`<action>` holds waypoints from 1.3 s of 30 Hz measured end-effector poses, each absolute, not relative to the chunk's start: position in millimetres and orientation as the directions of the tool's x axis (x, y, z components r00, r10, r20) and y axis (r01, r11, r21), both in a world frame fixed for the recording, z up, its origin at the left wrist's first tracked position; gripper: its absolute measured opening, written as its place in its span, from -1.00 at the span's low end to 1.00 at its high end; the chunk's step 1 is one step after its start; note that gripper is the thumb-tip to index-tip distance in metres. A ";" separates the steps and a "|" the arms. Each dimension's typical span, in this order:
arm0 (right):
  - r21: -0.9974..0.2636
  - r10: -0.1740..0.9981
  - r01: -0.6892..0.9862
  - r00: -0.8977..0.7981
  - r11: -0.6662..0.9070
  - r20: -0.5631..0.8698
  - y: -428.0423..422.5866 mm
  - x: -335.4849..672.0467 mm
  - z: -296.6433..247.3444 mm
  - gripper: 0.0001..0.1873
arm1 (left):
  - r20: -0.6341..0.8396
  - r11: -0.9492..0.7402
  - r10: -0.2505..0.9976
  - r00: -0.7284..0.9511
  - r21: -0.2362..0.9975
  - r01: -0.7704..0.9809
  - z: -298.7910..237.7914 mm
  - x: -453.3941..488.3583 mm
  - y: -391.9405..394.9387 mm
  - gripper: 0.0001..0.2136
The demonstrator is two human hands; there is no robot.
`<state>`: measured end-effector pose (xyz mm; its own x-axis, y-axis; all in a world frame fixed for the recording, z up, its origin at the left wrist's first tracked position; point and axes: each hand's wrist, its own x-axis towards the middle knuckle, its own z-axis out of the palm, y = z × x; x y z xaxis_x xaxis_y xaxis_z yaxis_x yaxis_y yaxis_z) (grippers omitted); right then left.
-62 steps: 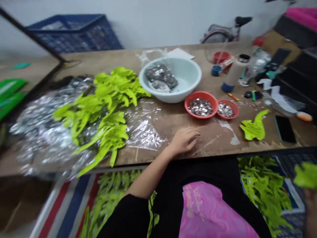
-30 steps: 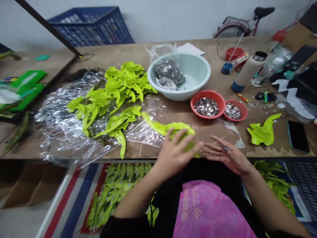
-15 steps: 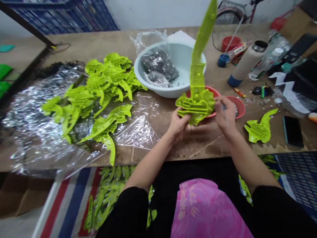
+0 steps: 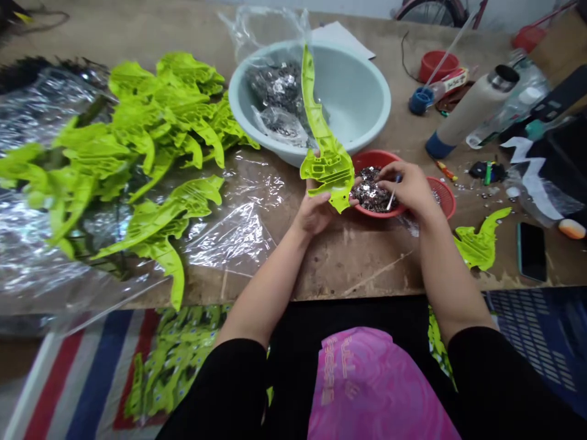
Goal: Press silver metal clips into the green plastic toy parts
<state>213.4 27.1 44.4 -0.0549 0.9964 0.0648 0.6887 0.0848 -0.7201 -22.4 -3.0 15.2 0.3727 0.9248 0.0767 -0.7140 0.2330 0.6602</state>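
My left hand grips a lime-green molded plastic part by its broad ribbed end. The part's long curved arm points up in front of the pale blue basin. My right hand is over a red bowl, its fingertips at the small shiny metal pieces inside. Between those fingers is a thin white stick with a blue end, slanting down into the bowl. Whether the fingertips also pinch a metal piece is too small to tell.
Green parts lie heaped on clear plastic at left. Bagged dark metal pieces sit in the pale blue basin. To the right are a red basket, a single green part, a phone and a steel bottle.
The green part has come down and left in my left hand, away from the red bowl. My right hand has left the part and reached into the bowl. The view has shifted too.
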 end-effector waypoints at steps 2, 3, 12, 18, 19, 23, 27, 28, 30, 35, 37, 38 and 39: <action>-0.837 0.983 0.532 0.042 0.127 0.176 22.9 219.7 42.1 -0.79 | 0.065 0.236 0.930 0.361 0.649 -0.723 16.8 -19.1 -4.4 -0.20; -0.874 0.971 0.458 0.083 0.161 0.222 20.7 220.5 39.1 -0.75 | 0.054 0.243 0.932 0.359 0.644 -0.726 17.0 -17.3 -5.8 -0.18; -0.956 0.961 0.148 0.074 0.255 0.268 -13.5 189.0 28.1 -0.65 | 0.103 0.176 0.942 0.321 0.661 -0.730 3.0 0.2 -15.8 -0.07; -0.951 0.954 0.096 0.021 0.295 0.298 -37.2 163.0 37.7 -0.67 | 0.140 0.095 0.952 0.272 0.709 -0.698 -3.5 6.0 -16.3 -0.11; -0.937 0.943 0.120 0.017 0.328 0.332 -38.3 159.9 35.2 -0.67 | 0.149 0.081 0.953 0.265 0.718 -0.692 -4.2 6.3 -16.3 -0.11; -0.851 0.853 0.083 0.017 0.518 0.521 -38.3 152.1 22.5 -0.67 | 0.165 0.058 0.949 0.268 0.745 -0.664 -5.5 6.7 -17.1 -0.18; -0.849 0.853 0.095 0.003 0.519 0.522 -40.5 150.3 22.1 -0.73 | 0.166 0.076 0.943 0.288 0.736 -0.673 -6.1 7.0 -17.4 -0.22; -0.852 0.857 0.107 -0.007 0.513 0.516 -41.2 150.6 23.5 -0.76 | 0.170 0.083 0.939 0.301 0.734 -0.674 -6.4 6.9 -17.1 -0.22; -0.843 0.848 0.099 -0.013 0.528 0.530 -41.5 152.5 25.9 -0.79 | 0.179 0.092 0.930 0.323 0.736 -0.671 -7.4 6.6 -15.8 -0.19; -0.879 0.880 0.077 -0.109 0.471 0.462 -35.0 166.5 23.4 -0.66 | 0.205 0.072 0.912 0.355 0.772 -0.631 -10.6 3.6 -12.4 -0.08; -0.894 0.886 0.070 -0.185 0.444 0.425 -33.0 173.2 22.8 -0.56 | 0.210 0.065 0.900 0.382 0.801 -0.595 -13.2 2.6 -11.4 -0.04; -0.894 0.880 0.057 -0.215 0.445 0.424 -32.8 176.0 23.7 -0.57 | 0.215 0.058 0.894 0.393 0.815 -0.577 -15.1 2.4 -10.8 -0.03; -0.890 0.871 0.045 -0.236 0.453 0.431 -33.0 178.0 25.2 -0.59 | 0.224 0.045 0.890 0.398 0.825 -0.563 -17.4 2.5 -10.1 -0.03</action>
<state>178.0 -33.0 25.2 -0.2360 0.8707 0.4314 0.0449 0.4533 -0.8902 2.5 -10.1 -17.4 0.3978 0.8898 0.2235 -0.5633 0.0446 0.8250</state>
